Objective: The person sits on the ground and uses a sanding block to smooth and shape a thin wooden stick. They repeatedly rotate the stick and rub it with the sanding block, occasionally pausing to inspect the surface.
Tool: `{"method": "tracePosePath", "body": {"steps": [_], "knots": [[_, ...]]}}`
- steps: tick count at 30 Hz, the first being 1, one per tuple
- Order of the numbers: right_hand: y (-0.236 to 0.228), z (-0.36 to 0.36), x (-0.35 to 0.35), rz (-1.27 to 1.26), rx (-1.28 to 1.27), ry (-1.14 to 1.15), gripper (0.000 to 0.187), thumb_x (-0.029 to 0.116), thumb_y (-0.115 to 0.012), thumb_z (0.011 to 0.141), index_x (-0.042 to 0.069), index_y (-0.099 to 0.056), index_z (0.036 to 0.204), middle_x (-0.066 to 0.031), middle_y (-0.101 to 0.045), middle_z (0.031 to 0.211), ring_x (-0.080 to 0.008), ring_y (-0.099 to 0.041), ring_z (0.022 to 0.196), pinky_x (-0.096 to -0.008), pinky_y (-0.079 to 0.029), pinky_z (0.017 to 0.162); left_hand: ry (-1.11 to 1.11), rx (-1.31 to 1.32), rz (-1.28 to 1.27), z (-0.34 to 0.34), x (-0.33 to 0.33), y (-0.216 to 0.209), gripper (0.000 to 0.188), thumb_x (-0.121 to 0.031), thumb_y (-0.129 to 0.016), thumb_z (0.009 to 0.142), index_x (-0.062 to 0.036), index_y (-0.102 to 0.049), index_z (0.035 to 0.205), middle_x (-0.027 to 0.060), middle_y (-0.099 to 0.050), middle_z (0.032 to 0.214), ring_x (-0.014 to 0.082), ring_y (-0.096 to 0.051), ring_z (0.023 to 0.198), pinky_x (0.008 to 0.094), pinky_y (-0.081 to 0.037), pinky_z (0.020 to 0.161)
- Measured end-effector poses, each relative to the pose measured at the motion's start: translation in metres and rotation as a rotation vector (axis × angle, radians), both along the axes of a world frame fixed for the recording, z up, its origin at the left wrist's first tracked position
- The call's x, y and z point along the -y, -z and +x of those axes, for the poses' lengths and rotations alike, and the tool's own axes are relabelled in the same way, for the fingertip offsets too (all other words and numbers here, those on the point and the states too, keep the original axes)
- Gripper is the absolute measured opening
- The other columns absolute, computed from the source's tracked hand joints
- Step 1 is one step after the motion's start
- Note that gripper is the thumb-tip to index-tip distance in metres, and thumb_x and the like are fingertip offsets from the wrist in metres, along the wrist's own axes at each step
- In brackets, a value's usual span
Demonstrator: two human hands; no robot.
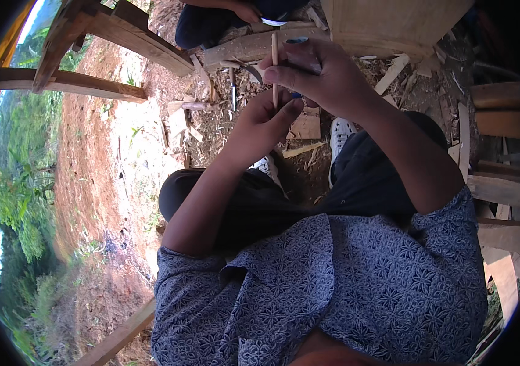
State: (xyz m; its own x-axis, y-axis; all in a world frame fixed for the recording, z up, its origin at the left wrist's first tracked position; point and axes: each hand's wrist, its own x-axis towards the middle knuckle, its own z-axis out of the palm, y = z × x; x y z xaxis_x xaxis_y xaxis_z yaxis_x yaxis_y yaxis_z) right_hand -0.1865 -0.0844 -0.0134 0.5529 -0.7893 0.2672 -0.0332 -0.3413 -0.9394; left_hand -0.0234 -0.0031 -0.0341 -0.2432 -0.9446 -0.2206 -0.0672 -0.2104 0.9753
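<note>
Head view: outdoor ground [211, 131] of red dirt, littered with wood chips and offcuts; planks are stacked along its right edge. A thin wooden stick [275, 58] is held upright above the chips. Left hand [266, 122] is clenched on the stick's lower end, right hand [315, 70] pinches it higher up. A curved knife blade [254, 72] shows just left of the right hand.

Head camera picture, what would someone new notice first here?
Near the top centre, the left hand and right hand grip a thin pale wooden stick held upright between them. Under them, pale wood chips and offcuts litter the ground by white shoes. A bare reddish dirt slope runs down the left side toward green trees.
</note>
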Motion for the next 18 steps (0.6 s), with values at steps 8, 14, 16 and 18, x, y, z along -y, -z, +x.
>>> {"method": "tracePosePath", "body": {"steps": [8, 14, 16, 18], "knots": [[-0.004, -0.015, 0.027, 0.153, 0.117, 0.361, 0.035, 0.039, -0.075, 0.088, 0.007, -0.069, 0.1, 0.0025, -0.058, 0.074, -0.0023, -0.048, 0.054, -0.0202, -0.038, 0.048, 0.047, 0.692, -0.355, 0.001, 0.001, -0.007, 0.025, -0.025, -0.058, 0.097, -0.0026, -0.065, 0.089, 0.0142, -0.066, 0.069, 0.0339, -0.067, 0.066, 0.0441, -0.051, 0.061], [-0.009, -0.017, 0.027, 0.224, 0.083, 0.403, 0.035, 0.041, -0.075, 0.087, 0.008, -0.068, 0.095, 0.0015, -0.056, 0.073, -0.0033, -0.05, 0.059, -0.0205, -0.04, 0.053, -0.02, 0.683, -0.429, 0.009, 0.001, -0.009, 0.029, -0.028, -0.06, 0.096, -0.0037, -0.066, 0.08, 0.0131, -0.065, 0.064, 0.0345, -0.066, 0.063, 0.0443, -0.05, 0.06], [-0.009, -0.016, 0.026, 0.204, 0.093, 0.408, 0.034, 0.04, -0.075, 0.087, 0.008, -0.067, 0.094, 0.0017, -0.056, 0.072, -0.0033, -0.049, 0.057, -0.0203, -0.039, 0.051, -0.038, 0.712, -0.416, 0.013, 0.001, -0.011, 0.028, -0.028, -0.062, 0.095, -0.004, -0.067, 0.082, 0.0131, -0.065, 0.066, 0.0345, -0.066, 0.064, 0.044, -0.05, 0.061], [-0.005, -0.015, 0.026, 0.131, 0.121, 0.408, 0.033, 0.04, -0.076, 0.087, 0.008, -0.066, 0.093, 0.0021, -0.055, 0.07, -0.003, -0.048, 0.053, -0.0199, -0.038, 0.048, -0.053, 0.791, -0.397, 0.015, 0.001, -0.011, 0.026, -0.028, -0.064, 0.093, -0.0043, -0.069, 0.085, 0.0127, -0.066, 0.068, 0.034, -0.066, 0.067, 0.0431, -0.051, 0.062]]}}
